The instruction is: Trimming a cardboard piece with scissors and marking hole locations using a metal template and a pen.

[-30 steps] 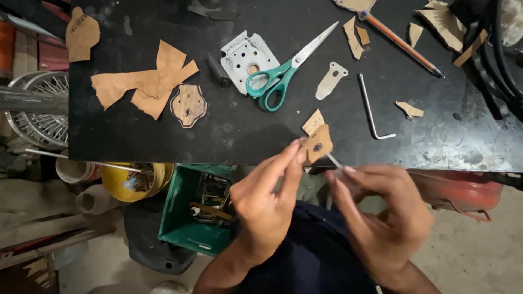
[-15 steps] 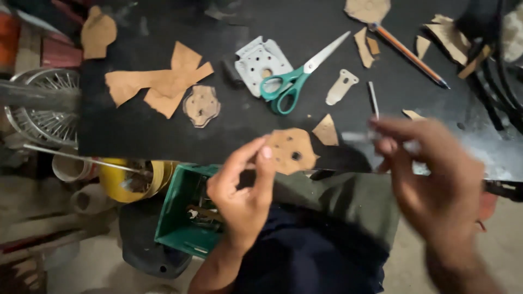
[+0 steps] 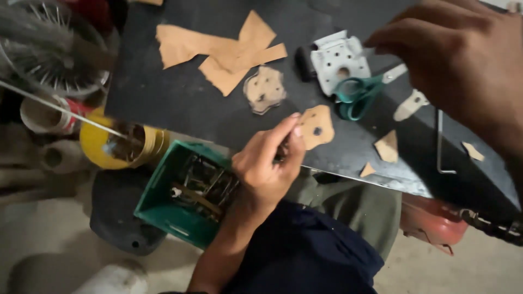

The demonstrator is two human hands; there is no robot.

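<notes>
Brown card, cut to a lobed outline with holes punched through it, is what the left hand [image 3: 267, 163] holds: a small gasket cutout [image 3: 316, 128] pinched at its lower left edge between thumb and forefinger. That grip is closed tight on the edge only, so nearly the whole cutout juts up and to the right of the fingertips, its face turned to the camera, probably so the hole pattern can be read. It hangs just over the near edge of the black worktop [image 3: 163, 103].

The right hand [image 3: 463, 60] is raised over the worktop, up and right of the cutout and well apart from it. Its fingers are curled together, but the hand is close to the lens and blurred, so I cannot tell whether it has hold of anything.

Above the cutout lies a grey metal plate [image 3: 338, 60] with matching holes, apparently the pattern. Green-handled scissors [image 3: 359, 95] lie touching the plate's lower edge, just right of the cutout. Up and left of the cutout are a second, darker gasket [image 3: 264, 90] and leftover brown card scraps [image 3: 218, 49]. Below and left, off the worktop, sits a green crate [image 3: 174, 218] of metal parts.
</notes>
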